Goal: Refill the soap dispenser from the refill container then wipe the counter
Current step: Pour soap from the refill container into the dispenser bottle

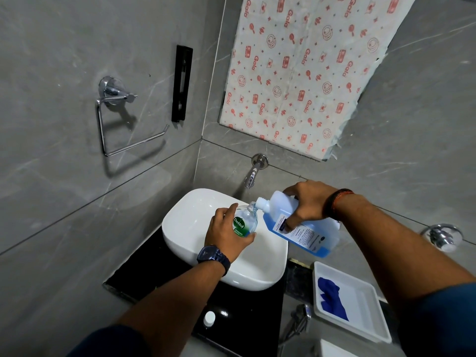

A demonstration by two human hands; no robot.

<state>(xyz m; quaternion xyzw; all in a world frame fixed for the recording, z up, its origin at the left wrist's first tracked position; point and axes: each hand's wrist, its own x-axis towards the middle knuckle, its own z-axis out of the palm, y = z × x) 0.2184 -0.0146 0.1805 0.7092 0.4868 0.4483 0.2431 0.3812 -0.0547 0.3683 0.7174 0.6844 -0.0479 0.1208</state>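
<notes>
Over the white basin (195, 215) both hands are busy: the left hand (226, 231) is wrapped around the clear soap dispenser (244, 221), green label facing up, holding it tilted with its open neck pointing toward one o'clock. The right hand (307, 206) grips the refill container (304, 228) from above, thumb pressed on its label, and has it tipped hard toward nine o'clock, so its white spout sits right at the dispenser's mouth, with blue liquid pooled along the container's lower side. Whether the liquid is crossing into the dispenser is hard to tell at this size. At six o'clock from the basin, on the black counter (239, 305), a small white cap (209, 318) lies on its own. Off at four o'clock, a white tray (360, 292) holds a crumpled blue cloth (331, 297), well apart from the hands. The wall tap (253, 171) juts out at twelve o'clock above the basin.
</notes>
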